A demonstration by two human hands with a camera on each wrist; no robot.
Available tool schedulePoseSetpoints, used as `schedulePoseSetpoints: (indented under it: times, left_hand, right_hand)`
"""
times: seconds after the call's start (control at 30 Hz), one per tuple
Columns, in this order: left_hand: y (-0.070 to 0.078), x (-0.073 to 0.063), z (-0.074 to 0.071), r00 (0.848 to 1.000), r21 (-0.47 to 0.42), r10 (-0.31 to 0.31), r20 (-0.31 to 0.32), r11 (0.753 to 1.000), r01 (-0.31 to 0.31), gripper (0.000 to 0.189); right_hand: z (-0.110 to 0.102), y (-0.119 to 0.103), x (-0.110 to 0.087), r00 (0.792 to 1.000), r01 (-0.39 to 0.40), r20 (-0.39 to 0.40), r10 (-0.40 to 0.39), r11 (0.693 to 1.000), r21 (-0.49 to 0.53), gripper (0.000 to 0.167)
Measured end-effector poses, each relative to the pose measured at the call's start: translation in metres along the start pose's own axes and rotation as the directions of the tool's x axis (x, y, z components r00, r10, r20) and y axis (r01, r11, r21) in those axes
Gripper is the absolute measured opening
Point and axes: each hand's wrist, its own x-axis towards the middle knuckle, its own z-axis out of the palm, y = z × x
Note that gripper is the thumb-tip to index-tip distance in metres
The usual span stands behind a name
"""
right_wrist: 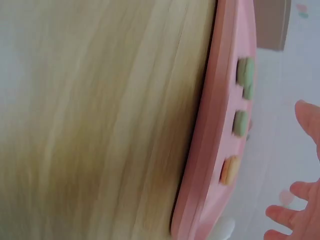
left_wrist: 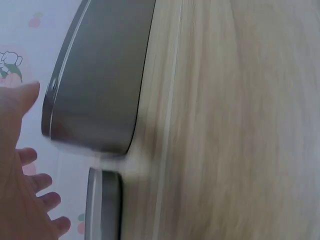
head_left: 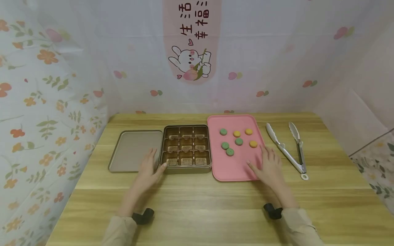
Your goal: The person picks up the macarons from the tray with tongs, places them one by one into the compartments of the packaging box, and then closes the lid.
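Observation:
In the head view my left hand (head_left: 148,172) hovers with spread fingers over the gap between a flat metal lid (head_left: 130,150) and a metal box (head_left: 187,169). The box has a brown insert of small square compartments, with nothing in them. Its thumb is close to the box's near left corner, as the left wrist view of the box side (left_wrist: 105,75) also shows. My right hand (head_left: 270,168), fingers apart, is over the right edge of a pink tray (head_left: 235,171). Several green macarons (head_left: 238,141) and three yellow macarons (head_left: 253,144) lie on that tray. Neither hand holds anything.
Metal tongs (head_left: 287,153) lie spread on the wooden table (head_left: 209,205), right of the tray. A floral cloth backdrop (head_left: 132,54) rises behind the table and along its left side. Each wrist wears a black camera mount (head_left: 144,216).

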Motion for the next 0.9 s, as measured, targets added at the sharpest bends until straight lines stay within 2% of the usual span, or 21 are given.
schedulePoseSetpoints:
  times: [0.17,0.3,0.6,0.73,0.9]
  left_hand:
    - [0.004,0.004,0.007,1.0,-0.07,0.005,0.014,0.998,-0.004,0.086]
    - [0.007,0.006,0.011,0.998,-0.114,-0.026,0.052,0.993,0.031,0.094]
    - [0.009,0.013,0.019,0.995,-0.14,-0.071,0.069,0.987,0.08,0.109]
    - [0.01,0.015,0.021,0.992,-0.144,-0.084,0.093,0.985,0.097,0.113]
    - [0.011,0.017,0.022,0.991,-0.147,-0.094,0.097,0.983,0.107,0.115]
  right_hand:
    - [-0.003,0.015,0.004,0.999,-0.03,-0.027,0.029,0.999,-0.016,0.08]
    - [-0.008,0.026,0.009,0.995,-0.099,-0.029,0.098,0.995,-0.016,0.08]
    - [-0.018,0.053,0.019,0.969,-0.235,-0.067,0.236,0.972,0.016,0.078]
    - [-0.021,0.064,0.021,0.949,-0.294,-0.109,0.295,0.956,0.025,0.081]
    - [-0.025,0.079,0.026,0.911,-0.399,-0.099,0.401,0.916,0.042,0.095]
